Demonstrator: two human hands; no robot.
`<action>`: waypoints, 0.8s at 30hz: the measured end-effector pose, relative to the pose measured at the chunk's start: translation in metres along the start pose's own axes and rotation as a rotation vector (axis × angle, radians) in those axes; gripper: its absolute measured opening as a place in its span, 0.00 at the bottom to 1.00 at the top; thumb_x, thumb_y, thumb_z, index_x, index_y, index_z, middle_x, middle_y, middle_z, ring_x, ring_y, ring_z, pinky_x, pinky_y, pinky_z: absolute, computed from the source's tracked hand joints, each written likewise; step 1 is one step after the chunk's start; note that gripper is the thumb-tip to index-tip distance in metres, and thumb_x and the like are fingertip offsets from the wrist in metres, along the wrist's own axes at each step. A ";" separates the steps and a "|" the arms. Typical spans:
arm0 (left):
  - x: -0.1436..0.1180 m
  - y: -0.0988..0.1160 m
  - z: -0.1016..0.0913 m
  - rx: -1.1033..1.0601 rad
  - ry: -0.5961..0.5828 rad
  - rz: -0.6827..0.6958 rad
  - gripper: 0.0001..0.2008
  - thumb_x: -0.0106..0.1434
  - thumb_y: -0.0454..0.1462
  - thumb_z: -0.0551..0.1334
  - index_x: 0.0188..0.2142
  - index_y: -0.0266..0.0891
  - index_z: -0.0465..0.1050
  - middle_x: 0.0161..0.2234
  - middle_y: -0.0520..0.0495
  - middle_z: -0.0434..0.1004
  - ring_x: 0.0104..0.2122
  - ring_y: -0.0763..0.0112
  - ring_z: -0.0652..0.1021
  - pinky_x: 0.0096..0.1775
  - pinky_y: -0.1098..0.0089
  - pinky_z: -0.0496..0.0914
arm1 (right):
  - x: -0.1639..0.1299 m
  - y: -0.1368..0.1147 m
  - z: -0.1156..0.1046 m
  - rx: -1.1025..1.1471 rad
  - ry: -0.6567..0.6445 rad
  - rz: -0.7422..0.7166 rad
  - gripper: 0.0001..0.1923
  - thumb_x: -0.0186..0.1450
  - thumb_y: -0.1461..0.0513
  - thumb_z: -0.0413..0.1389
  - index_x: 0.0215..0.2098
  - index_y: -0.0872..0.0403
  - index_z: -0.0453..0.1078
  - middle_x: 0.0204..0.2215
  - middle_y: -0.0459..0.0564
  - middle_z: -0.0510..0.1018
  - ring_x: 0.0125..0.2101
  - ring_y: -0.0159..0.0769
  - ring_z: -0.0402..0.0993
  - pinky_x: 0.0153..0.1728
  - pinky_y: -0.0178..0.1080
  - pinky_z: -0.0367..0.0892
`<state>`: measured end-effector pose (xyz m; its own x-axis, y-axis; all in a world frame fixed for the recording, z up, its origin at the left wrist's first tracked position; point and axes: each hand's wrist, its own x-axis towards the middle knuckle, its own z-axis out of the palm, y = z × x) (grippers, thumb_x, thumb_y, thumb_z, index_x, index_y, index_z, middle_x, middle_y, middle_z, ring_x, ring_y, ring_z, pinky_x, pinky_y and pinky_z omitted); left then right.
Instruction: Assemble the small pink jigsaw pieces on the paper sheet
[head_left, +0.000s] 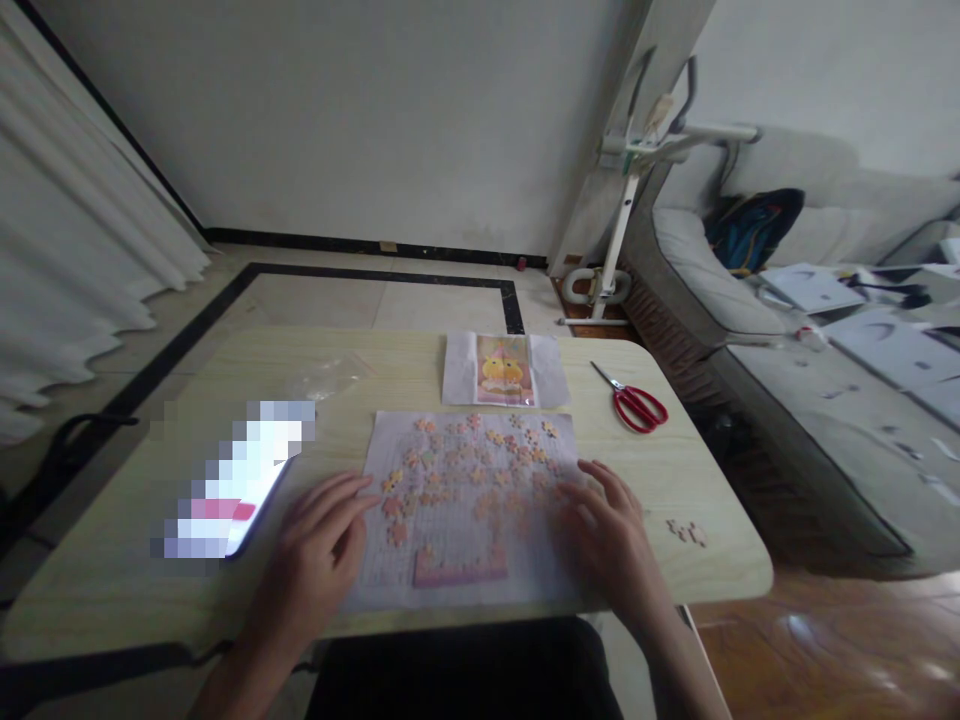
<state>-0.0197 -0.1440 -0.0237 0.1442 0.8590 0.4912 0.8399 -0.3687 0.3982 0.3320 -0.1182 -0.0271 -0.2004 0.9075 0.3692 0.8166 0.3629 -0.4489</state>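
Observation:
A white puzzle sheet [457, 590] lies on the light wooden table [135, 600], strewn with several loose orange and pink jigsaw pieces [480, 460]. A joined pink strip of pieces [459, 570] sits near its front edge. My left hand [319, 545] rests flat, fingers apart, on the sheet's left edge beside some pieces. My right hand [604, 535] lies palm down with fingers spread over pieces on the sheet's right side. Neither hand visibly holds anything.
A reference picture in a clear bag [504, 370] lies behind the sheet. Red-handled scissors [637, 405] are at the right rear, a lit phone [232, 480] at the left, stray pieces [686, 532] near the right edge. A sofa [787, 400] stands to the right.

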 end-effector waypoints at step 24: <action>0.001 0.007 0.016 0.083 0.100 0.023 0.11 0.62 0.26 0.55 0.37 0.37 0.73 0.46 0.40 0.73 0.51 0.53 0.72 0.52 0.50 0.68 | 0.009 -0.041 0.021 -0.009 -0.052 -0.125 0.11 0.67 0.64 0.52 0.41 0.49 0.76 0.55 0.57 0.68 0.59 0.53 0.59 0.54 0.59 0.63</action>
<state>-0.0053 -0.1400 -0.0331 0.1144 0.8098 0.5754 0.8781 -0.3533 0.3226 0.2854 -0.1205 -0.0223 -0.3284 0.8650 0.3794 0.7883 0.4723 -0.3944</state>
